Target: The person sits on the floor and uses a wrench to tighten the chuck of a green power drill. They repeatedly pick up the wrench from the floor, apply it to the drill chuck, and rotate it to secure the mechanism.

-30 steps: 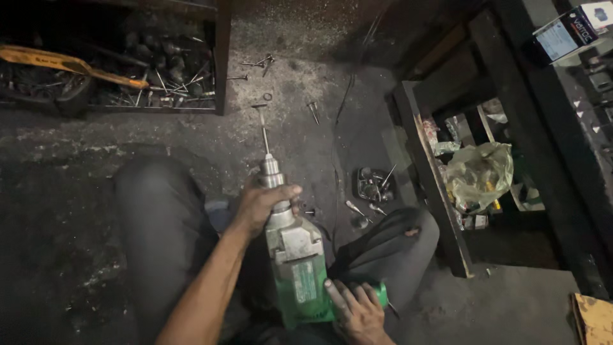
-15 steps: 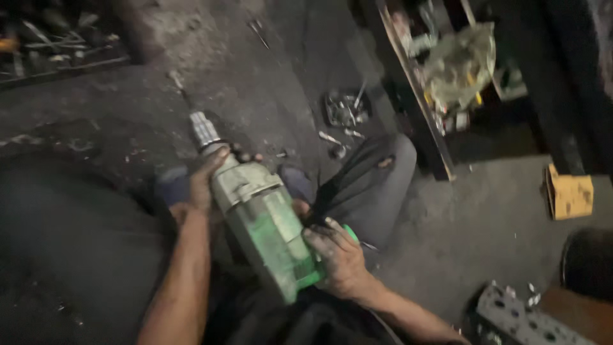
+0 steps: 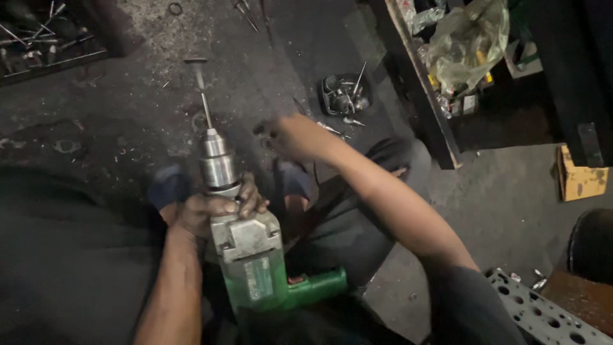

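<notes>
Head view: the left hand (image 3: 214, 211) is wrapped around the neck of a green electric drill (image 3: 255, 262), just below its metal chuck (image 3: 217, 166), the long bit (image 3: 203, 96) pointing toward 12 o'clock over the grimy floor (image 3: 115, 128). The right hand (image 3: 297, 136), blurred, reaches toward 1 o'clock near a small dish of metal parts (image 3: 345, 94); whether it is open or closed I cannot tell.

Drill (image 3: 252, 255) lies between knees; small tray (image 3: 343, 94) ahead, right.
</notes>
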